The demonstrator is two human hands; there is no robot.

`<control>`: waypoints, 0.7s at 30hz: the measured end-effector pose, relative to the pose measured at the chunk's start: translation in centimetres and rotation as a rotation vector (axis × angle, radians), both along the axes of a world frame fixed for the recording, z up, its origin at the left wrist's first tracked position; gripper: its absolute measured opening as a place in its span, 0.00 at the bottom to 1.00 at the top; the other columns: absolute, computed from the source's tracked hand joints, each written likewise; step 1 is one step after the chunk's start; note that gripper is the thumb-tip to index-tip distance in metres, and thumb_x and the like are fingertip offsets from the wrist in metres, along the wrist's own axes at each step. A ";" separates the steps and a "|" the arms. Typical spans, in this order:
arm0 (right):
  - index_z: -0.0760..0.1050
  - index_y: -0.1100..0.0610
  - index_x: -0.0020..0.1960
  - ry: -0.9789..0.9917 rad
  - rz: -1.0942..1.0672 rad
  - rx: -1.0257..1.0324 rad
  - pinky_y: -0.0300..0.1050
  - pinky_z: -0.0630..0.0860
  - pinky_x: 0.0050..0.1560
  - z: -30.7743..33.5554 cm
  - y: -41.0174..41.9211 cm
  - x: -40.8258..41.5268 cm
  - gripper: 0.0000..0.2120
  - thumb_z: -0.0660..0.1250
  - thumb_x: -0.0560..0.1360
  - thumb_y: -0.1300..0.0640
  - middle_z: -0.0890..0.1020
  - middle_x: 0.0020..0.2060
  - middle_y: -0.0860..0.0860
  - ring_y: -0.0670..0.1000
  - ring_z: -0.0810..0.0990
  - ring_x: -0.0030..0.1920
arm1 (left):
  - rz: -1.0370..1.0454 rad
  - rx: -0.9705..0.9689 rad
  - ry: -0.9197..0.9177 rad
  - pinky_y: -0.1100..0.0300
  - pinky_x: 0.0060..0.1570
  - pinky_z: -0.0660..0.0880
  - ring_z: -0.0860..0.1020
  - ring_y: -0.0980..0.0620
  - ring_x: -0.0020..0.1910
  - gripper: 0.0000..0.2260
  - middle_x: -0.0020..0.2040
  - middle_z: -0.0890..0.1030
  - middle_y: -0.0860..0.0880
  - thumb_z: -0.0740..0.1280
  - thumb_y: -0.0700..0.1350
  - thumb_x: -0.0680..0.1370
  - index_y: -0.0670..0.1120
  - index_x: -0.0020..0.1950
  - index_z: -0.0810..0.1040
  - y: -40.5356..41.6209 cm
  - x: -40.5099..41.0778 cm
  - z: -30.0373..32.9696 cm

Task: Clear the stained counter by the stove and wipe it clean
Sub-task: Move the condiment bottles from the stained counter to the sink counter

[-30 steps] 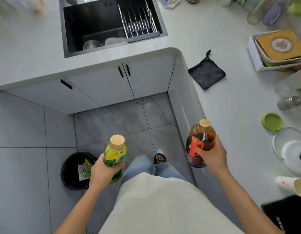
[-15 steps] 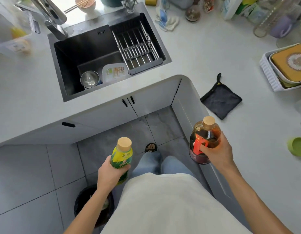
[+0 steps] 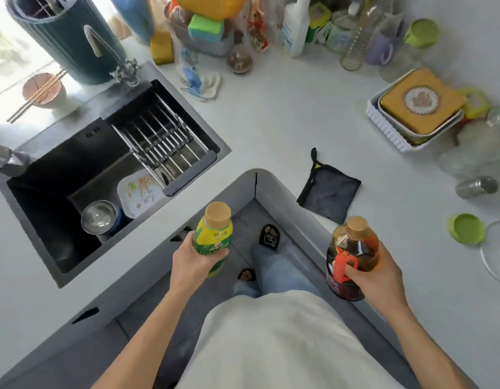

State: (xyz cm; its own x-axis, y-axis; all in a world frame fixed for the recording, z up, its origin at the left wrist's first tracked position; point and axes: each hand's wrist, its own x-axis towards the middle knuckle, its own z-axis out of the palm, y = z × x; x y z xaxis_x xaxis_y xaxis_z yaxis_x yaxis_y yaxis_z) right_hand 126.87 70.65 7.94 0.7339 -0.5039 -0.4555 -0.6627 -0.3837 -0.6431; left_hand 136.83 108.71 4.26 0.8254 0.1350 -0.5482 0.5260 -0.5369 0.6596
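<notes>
**Two bottles in the air, looking for a place to land**

The yellow-labelled bottle (image 3: 213,237) is off the counter, upright, gripped round its lower body by the left hand (image 3: 192,259); it hangs over the inner corner of the L-shaped counter (image 3: 285,119), at about 7 o'clock from the open white stretch in the middle. The amber bottle (image 3: 352,256), at about 5 o'clock, is held upright by the right hand (image 3: 375,273), whose fingers curl round its belly beside the red handle (image 3: 342,266). Neither bottle touches the counter; both caps are on.

As a judgement, the step in hand is relocating these bottles so the stained stretch can be wiped; that stretch and the stove are not in view. To do it well, keep both bottles upright, and set them down one at a time against the crowded back edge at 12 to 1 o'clock, near the other jars and glasses (image 3: 352,43), without knocking them.

The dark cloth (image 3: 328,196) lies flat just at 12 o'clock of the amber bottle, ready for wiping. The sink (image 3: 103,192) sits at 9 o'clock, holding a steel bowl (image 3: 98,217) and a printed tray (image 3: 141,192).
</notes>
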 end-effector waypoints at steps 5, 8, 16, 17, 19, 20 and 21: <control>0.75 0.38 0.58 -0.024 -0.060 0.011 0.36 0.74 0.48 1.1 -1.6 5.3 0.27 0.81 0.66 0.56 0.83 0.51 0.36 0.35 0.80 0.52 | -0.073 0.030 -0.021 0.67 0.45 0.74 0.81 0.70 0.49 0.26 0.49 0.83 0.72 0.82 0.63 0.60 0.67 0.55 0.78 -1.6 5.3 1.6; 0.76 0.38 0.57 -0.038 -0.055 0.018 0.34 0.74 0.46 2.2 -2.3 9.4 0.26 0.81 0.65 0.55 0.84 0.49 0.37 0.32 0.80 0.49 | -0.087 0.052 -0.072 0.66 0.43 0.75 0.82 0.67 0.47 0.27 0.46 0.85 0.66 0.82 0.64 0.59 0.62 0.56 0.80 -2.7 8.2 2.8; 0.77 0.39 0.64 -0.190 -0.080 0.065 0.32 0.74 0.50 3.7 -3.7 21.0 0.31 0.84 0.65 0.52 0.85 0.51 0.34 0.31 0.81 0.53 | -0.119 -0.100 -0.165 0.64 0.46 0.78 0.83 0.68 0.48 0.26 0.50 0.86 0.67 0.83 0.61 0.61 0.66 0.56 0.80 -8.5 19.3 5.7; 0.77 0.40 0.64 -0.211 -0.085 0.064 0.33 0.75 0.51 3.6 -3.8 22.6 0.31 0.84 0.65 0.51 0.85 0.52 0.35 0.32 0.81 0.53 | -0.117 -0.121 -0.168 0.64 0.46 0.78 0.83 0.68 0.48 0.27 0.50 0.86 0.66 0.83 0.62 0.60 0.65 0.57 0.80 -9.5 21.1 5.7; 0.76 0.40 0.66 -0.254 -0.105 0.054 0.32 0.74 0.54 3.5 -4.0 25.8 0.32 0.84 0.66 0.51 0.85 0.55 0.36 0.34 0.81 0.55 | -0.124 -0.144 -0.165 0.63 0.48 0.78 0.83 0.67 0.48 0.30 0.50 0.87 0.63 0.83 0.63 0.60 0.62 0.59 0.80 -11.4 24.8 5.6; 0.75 0.39 0.66 -0.274 -0.122 0.049 0.31 0.73 0.55 3.4 -4.1 27.4 0.33 0.84 0.66 0.50 0.84 0.55 0.36 0.33 0.80 0.56 | -0.138 -0.152 -0.165 0.61 0.50 0.79 0.84 0.65 0.49 0.32 0.51 0.87 0.61 0.83 0.63 0.60 0.61 0.61 0.80 -12.3 26.6 5.6; 0.75 0.37 0.65 -0.294 -0.145 0.046 0.30 0.72 0.54 3.2 -4.1 28.9 0.32 0.84 0.66 0.49 0.84 0.55 0.35 0.30 0.79 0.55 | -0.155 -0.163 -0.168 0.58 0.52 0.80 0.84 0.63 0.51 0.32 0.52 0.87 0.60 0.83 0.62 0.61 0.60 0.63 0.79 -13.2 28.3 5.4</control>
State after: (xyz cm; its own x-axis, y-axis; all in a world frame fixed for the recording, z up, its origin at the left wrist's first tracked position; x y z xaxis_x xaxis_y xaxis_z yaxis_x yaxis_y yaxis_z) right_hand 155.78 66.55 11.13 0.7596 -0.5964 -0.2595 -0.4915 -0.2650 -0.8295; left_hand 165.18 95.48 9.69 0.9106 -0.0787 -0.4056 0.3214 -0.4820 0.8151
